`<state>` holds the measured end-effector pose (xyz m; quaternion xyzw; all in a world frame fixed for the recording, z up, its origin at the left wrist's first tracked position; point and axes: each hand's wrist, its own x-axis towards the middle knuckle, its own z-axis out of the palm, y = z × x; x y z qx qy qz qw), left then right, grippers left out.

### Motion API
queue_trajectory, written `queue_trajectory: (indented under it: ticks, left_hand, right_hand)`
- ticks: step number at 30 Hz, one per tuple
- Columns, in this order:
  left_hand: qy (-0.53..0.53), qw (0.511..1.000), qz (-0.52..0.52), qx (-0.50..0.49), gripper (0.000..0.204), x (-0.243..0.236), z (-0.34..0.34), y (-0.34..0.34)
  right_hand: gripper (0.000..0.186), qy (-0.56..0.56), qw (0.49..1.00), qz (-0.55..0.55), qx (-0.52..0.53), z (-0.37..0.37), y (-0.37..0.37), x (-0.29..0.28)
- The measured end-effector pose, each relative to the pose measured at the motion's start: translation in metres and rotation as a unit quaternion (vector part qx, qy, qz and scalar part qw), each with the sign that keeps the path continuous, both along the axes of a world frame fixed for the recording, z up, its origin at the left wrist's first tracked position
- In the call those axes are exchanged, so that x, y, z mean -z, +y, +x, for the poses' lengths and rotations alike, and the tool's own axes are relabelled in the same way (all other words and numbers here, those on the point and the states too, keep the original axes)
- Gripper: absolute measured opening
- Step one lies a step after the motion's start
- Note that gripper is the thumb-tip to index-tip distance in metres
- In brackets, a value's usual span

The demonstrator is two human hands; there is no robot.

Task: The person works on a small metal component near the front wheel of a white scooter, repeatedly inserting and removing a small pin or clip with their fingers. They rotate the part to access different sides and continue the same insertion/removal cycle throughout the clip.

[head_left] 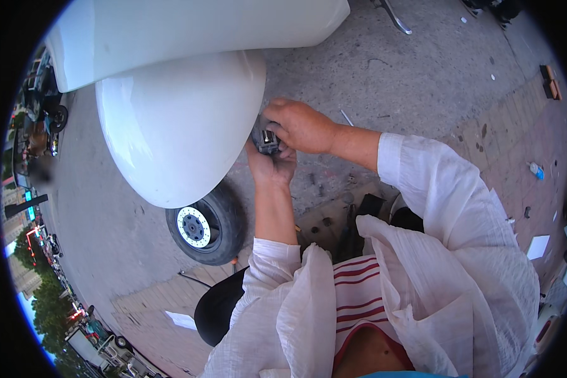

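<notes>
Clamping dark part in left hand and right hand, white panel edge alongside, open pavement rightward

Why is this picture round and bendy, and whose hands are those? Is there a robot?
No robot here! It's a person using two bare hands. There's just one picture, from a wide camera on that person's head, looking down. Its lens makes the edges look round and bendy.

The left hand and the right hand are together around a small dark part with a shiny bit in it. It's too small to tell exactly what it is.

Beside them is a big, smooth, white curved panel. On the grey ground there's a wheel with a black tyre and a silvery disc full of little holes.
</notes>
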<state>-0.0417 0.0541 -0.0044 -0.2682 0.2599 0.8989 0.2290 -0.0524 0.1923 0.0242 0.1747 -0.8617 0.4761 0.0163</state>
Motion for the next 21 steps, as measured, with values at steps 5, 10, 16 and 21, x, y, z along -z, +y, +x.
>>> queue_trajectory:
  ticks: [5, 10, 16, 21]
  left_hand:
    - [-0.034, 0.998, 0.042, 0.03, 0.048, 0.006, -0.006, -0.018]
    - [-0.073, 0.993, 0.077, 0.059, 0.049, 0.001, -0.01, -0.006]
    - [-0.101, 0.991, 0.075, 0.044, 0.044, -0.007, -0.005, -0.028]
    - [-0.103, 0.99, 0.082, 0.052, 0.043, -0.018, -0.005, -0.024]
  right_hand:
    - [0.026, -0.026, 0.995, -0.1, 0.01, -0.002, 0.036, 0.033]
    - [0.027, -0.216, 0.921, 0.324, -0.023, 0.05, 0.144, 0.161]
    - [0.026, -0.322, 0.869, 0.364, -0.089, 0.105, 0.141, 0.179]
    - [0.025, -0.251, 0.905, 0.321, -0.119, 0.125, 0.135, 0.175]
